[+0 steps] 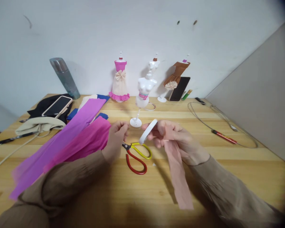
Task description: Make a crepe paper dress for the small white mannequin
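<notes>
Right hand (180, 139) is closed on two things: we've got a pink strip (179, 177) pinched at its top end and a white tape roll (148, 131) on the fingertips. Left hand (116, 136) has its fingers curled, tips together; blur there, so we can't tell if anything is between them.

Key geometry: tape roll sits in the gap between our hands, touching the right, apart from the left. We see it almost edge-on, tilted, long way slanting from upper right to lower left. From our left hand it lies straight across to the right, about level.

Strip runs the other way: down from our right hand toward us, drifting a bit right, lower end free. Its shadow falls left on the table (228, 177), so we read it as hanging clear. Right hand is nearer to both.

Scissors (126, 146) lie below the gap, handles toward us, pivot just by our left hand. White dress form (146, 85) stands beyond.
</notes>
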The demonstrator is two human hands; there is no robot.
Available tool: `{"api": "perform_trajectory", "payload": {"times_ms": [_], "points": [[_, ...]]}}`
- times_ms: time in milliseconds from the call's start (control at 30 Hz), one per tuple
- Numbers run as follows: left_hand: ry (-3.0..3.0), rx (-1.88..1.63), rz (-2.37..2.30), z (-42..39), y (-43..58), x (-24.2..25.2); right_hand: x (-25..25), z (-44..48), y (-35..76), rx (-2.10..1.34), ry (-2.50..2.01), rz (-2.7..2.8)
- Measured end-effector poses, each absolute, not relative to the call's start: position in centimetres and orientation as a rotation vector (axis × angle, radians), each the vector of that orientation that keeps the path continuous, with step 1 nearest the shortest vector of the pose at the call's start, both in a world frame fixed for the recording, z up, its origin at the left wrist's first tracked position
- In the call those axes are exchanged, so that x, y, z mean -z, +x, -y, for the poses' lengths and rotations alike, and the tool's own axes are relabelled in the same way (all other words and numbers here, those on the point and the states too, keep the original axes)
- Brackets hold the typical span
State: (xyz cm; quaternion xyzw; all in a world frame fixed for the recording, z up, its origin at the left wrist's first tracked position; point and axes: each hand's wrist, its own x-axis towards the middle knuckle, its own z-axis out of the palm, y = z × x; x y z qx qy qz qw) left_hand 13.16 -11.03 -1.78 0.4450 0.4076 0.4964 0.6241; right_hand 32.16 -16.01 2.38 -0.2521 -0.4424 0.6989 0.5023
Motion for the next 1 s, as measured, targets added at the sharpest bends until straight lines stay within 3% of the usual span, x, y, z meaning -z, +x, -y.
{"api": "perform_trajectory", "payload": {"times_ms": [133, 467, 767, 1000], "points": [[1.449, -1.26, -0.732, 12.0, 12.6, 0.2, -2.3, 15.8, 32.3, -1.702, -0.617, 1.074], [1.356, -0.682, -0.646, 12.8, 13.0, -0.8, -1.7, 15.4, 32.5, -1.722, -0.66, 1.083], [1.691, -0.755, -0.656, 12.7, 12.8, 0.4, -1.8, 15.1, 33.3, -1.694, -0.719, 1.186], [1.522, -0.828, -0.674, 12.4, 13.2, 0.1, -2.1, 15.3, 33.4, -1.562, -0.659, 1.579]]}}
